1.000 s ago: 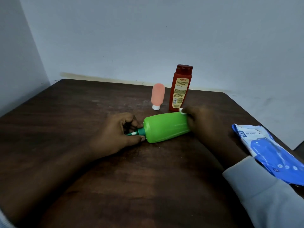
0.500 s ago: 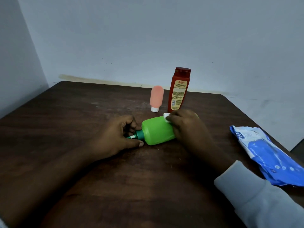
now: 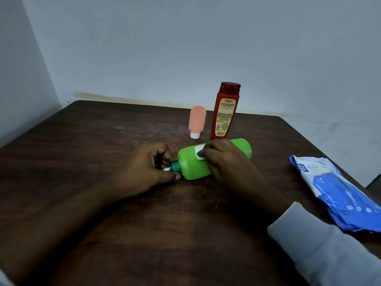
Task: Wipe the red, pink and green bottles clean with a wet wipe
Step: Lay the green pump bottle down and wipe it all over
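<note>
A green bottle [image 3: 191,164] lies on its side in the middle of the dark wooden table [image 3: 103,141], its dark green nozzle pointing left. My left hand [image 3: 150,166] pinches that nozzle. Across the bottle's middle lies my right hand [image 3: 222,159], pressing a small white wet wipe [image 3: 199,152] against the green body; most of the wipe is hidden under the fingers. Behind them a pink bottle [image 3: 197,120] stands upside down on its white cap, and a red bottle [image 3: 225,111] with a yellow label stands upright just to its right.
A blue and white pack of wet wipes [image 3: 338,190] lies at the table's right edge. Pale walls rise close behind the table and to the left. A grey sleeve [image 3: 321,248] covers my right forearm at the lower right.
My right hand has slid the wipe along the green bottle from its base end towards the nozzle end. The left hand has kept its hold on the nozzle.
</note>
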